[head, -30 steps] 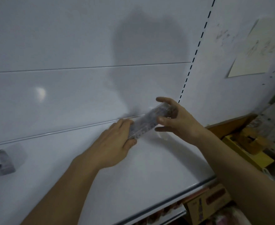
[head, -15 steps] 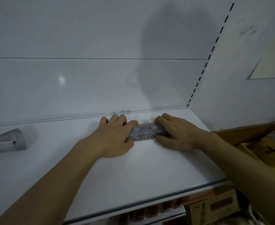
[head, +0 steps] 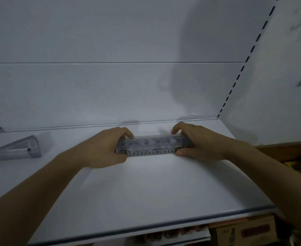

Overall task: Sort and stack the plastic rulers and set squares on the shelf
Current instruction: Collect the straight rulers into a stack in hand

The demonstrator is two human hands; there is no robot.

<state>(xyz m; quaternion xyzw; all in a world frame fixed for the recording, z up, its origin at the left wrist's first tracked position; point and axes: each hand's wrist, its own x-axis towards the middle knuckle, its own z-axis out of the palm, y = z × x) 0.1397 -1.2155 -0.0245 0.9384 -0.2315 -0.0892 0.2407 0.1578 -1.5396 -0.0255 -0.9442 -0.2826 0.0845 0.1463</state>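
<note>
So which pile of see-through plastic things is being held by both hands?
The long straight ruler stack in the middle, gripped at each end by the left hand and right hand. The triangular pile lies untouched, far left.

1. The flat white metal shelf point(head: 155, 192) is plain white with a grey cast, and its front lip shows as a darker grey band.
2. The stack of clear plastic rulers point(head: 154, 145) toward the back of the shelf is transparent and greyish, mottled with blurred dark patches, with a row of short dark tick marks along its near edge.
3. The stack of clear plastic set squares point(head: 15, 150) at the shelf's left end is see-through silvery grey.
4. The white back panel point(head: 110, 86) behind the shelf is plain, crossed by a soft grey shadow.
5. The row of black slots point(head: 242, 68) rising from the shelf's right back corner reads as a dashed black line on white.
6. The brown cardboard box point(head: 249, 231) below the shelf carries a red label.
</note>
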